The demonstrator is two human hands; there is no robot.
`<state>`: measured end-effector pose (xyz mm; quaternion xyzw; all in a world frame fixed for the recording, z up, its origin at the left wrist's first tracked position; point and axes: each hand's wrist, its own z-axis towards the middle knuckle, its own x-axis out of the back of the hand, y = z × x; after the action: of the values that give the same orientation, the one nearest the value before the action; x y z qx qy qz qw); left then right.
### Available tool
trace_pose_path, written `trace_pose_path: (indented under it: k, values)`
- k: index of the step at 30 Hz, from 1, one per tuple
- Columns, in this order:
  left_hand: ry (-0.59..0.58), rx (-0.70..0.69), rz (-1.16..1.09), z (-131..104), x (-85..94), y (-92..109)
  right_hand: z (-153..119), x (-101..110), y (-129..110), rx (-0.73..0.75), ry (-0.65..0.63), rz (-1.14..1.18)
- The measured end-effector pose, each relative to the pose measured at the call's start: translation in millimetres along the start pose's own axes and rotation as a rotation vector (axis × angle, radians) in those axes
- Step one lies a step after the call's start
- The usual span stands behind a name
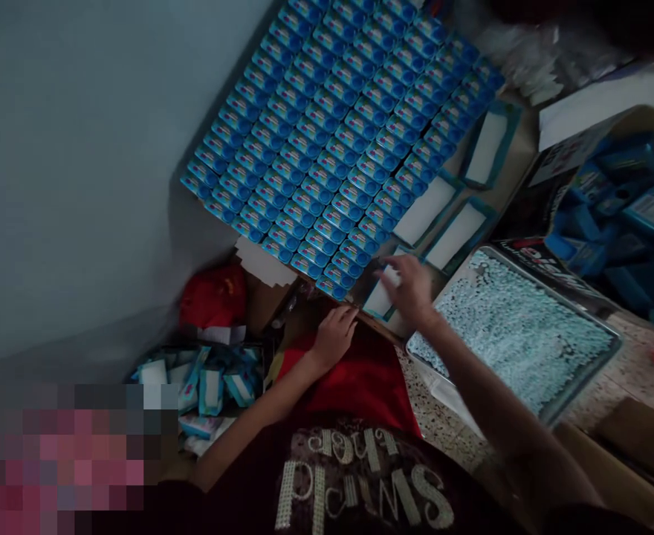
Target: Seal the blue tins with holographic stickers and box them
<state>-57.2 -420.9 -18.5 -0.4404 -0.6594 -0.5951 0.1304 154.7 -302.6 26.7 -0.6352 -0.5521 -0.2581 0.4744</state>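
Near edge: dark shirt point(360, 483) with pale raised lettering; red cloth point(380, 375) beyond it.
Left hand point(335, 334): fingers close together and bent, tips at the near edge of the surface point(506, 182); cannot tell whether they pinch anything.
Right hand point(408, 286): fingers curved and spread apart, over the nearest blue-rimmed case point(380, 299); no grip visible.
Low left: heap of blue-and-white packs point(211, 390), white faces showing on several; red bundle point(212, 297) just beyond.
Right of the hands: metal tray point(588, 380) of small pale pieces, slantwise over speckled floor point(432, 416), partly behind the right forearm.
Loose cases: three more blue-rimmed cases point(458, 234) with white inside, on the surface beyond the right hand, between blue packs and carton.
Blue packs point(316, 156): many, labels up, in close slanting rows across the surface; nearest row end just beyond the left hand.
Carton point(572, 286): far right, printed sides, filled with jumbled blue containers point(633, 223).
Far side: plain grey wall point(82, 163) at left; crumpled clear plastic point(539, 63) at upper right, dim.
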Motion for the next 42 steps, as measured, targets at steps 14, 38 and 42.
trace_pose_path:
  k: [14,38,42]
  values:
    - [0.191,-0.178,0.274,-16.0,130.0,-140.7,-1.6,-118.9,-103.8,-0.032,0.284,-0.031]
    - [-0.039,-0.484,0.208,154.3,89.8,-60.4,-4.4,-145.0,-95.9,0.004,0.309,-0.023]
    - [-0.116,-0.577,0.293,217.7,87.5,-56.9,-5.5,-140.3,-97.9,-0.037,0.369,-0.014]
